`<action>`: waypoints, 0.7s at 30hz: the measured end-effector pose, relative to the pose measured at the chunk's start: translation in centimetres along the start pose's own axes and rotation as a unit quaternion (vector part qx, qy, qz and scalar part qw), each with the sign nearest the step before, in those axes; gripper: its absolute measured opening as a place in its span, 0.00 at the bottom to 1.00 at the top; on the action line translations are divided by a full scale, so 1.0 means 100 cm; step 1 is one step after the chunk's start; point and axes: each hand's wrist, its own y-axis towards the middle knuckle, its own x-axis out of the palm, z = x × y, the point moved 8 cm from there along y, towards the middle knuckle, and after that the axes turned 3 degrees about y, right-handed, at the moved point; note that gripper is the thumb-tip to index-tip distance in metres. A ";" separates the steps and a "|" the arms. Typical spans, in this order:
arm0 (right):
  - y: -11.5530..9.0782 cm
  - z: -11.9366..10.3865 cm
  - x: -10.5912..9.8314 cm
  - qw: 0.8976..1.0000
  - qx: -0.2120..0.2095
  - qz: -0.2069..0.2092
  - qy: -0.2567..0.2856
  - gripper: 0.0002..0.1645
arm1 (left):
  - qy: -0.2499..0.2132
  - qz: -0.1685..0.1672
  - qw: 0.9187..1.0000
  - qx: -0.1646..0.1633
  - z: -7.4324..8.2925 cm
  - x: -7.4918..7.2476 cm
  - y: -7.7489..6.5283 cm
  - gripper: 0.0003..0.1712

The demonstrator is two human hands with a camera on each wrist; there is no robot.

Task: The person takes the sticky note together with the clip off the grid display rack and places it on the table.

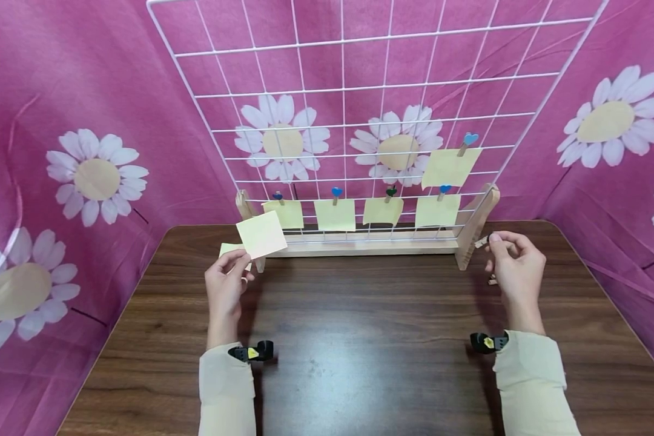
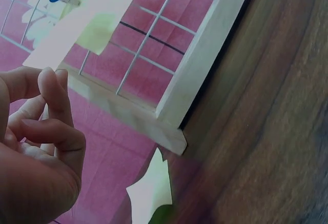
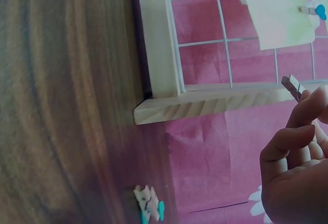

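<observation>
Between thumb and fingers, my left hand [image 1: 227, 284] pinches a pale yellow sticky note [image 1: 262, 235] by its lower edge, in front of the rack's left end. My right hand [image 1: 519, 272] pinches a small wooden clothespin [image 1: 482, 242] just right of the rack's right foot; in the right wrist view the tip of this clothespin [image 3: 292, 86] sticks out past the fingers. A white wire grid [image 1: 342, 90] stands in a wooden base [image 1: 360, 247]. Several yellow notes hang low on it from heart-topped clothespins, and one more note [image 1: 451, 168] hangs higher at the right.
Behind the left hand, more yellow notes [image 1: 227, 247] lie on the brown wooden table [image 1: 360, 339]. Loose clothespins [image 3: 147, 202] with teal hearts lie on the table near the right hand. A pink flowered cloth [image 1: 196, 194] surrounds the back and sides.
</observation>
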 end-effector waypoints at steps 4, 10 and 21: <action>0.001 0.006 -0.004 1.000 0.022 -0.002 -0.010 0.07 | 0.006 0.007 1.000 -0.003 0.000 -0.007 0.001 0.06; 0.003 0.014 -0.011 0.999 0.037 0.004 -0.007 0.03 | 0.005 0.018 1.000 -0.008 -0.001 -0.020 0.003 0.08; 0.004 0.027 -0.021 0.998 0.064 0.015 -0.008 0.07 | 0.005 0.037 0.999 -0.026 -0.005 -0.039 0.004 0.08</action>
